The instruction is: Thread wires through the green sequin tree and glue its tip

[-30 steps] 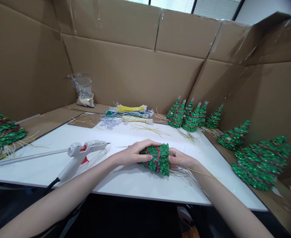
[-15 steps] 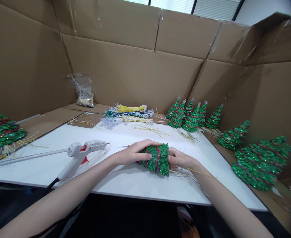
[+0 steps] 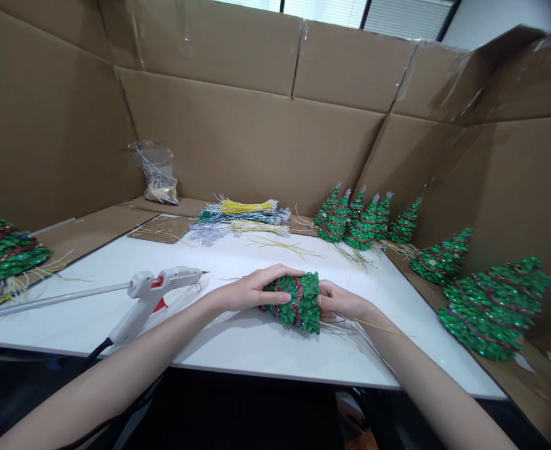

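Note:
A small green Christmas tree [image 3: 301, 306] with red garland lies on its side on the white board, its base turned to the right. My left hand [image 3: 259, 287] is closed round its narrower part, thumb across the garland; the tip is hidden. At the base, my right hand [image 3: 341, 300] is closed with the thumb against the rim, and its other fingers are partly hidden. Thin yellow and white wires [image 3: 350, 334] trail from the base under my right wrist. Left of my hands a white hot glue gun [image 3: 146, 297] stands on the board, nozzle pointing right.
Bundles of yellow, white and green wires [image 3: 249, 206] lie at the back of the white board [image 3: 228, 365]. Several finished-looking trees [image 3: 362, 222] stand at the back right; a larger one [image 3: 495, 306] leans at right, another [image 3: 3, 247] at left. Cardboard walls [image 3: 237, 125] enclose the area.

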The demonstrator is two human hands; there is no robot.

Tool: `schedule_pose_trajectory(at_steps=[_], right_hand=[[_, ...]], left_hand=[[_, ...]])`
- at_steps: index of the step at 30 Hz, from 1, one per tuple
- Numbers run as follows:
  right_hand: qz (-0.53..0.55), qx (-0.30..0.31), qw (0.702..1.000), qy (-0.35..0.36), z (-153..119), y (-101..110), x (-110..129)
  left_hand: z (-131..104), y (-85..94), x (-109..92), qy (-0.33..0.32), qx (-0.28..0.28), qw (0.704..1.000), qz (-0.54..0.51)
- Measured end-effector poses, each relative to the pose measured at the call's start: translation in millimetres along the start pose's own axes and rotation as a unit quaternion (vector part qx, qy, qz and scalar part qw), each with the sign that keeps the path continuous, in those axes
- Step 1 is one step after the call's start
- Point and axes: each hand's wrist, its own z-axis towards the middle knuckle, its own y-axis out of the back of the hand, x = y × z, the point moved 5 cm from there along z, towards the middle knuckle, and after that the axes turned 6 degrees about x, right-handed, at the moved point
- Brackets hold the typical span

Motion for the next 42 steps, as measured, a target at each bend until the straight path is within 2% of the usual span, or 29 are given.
schedule_pose_trajectory(at_steps=[12,29,37,42], right_hand=[[-0.013,0.003,1.000,-0.006,0,1,-1],[0.059,0.041,0.995,0.065,5,-8,3],[0.027,0.016,0.999,0.007,3,-1,-3],[0.022,0.010,1.000,0.010,0,3,-5]], left_hand=[[3,1.9,6,0.022,-0.001,1.000,-0.009],[4,0.0,4,0.041,-0.023,0.999,-0.004],[3,0.1,5,0.035,-0.024,0.999,-0.020],[2,0.5,6,0.028,-0.011,0.999,-0.040]])
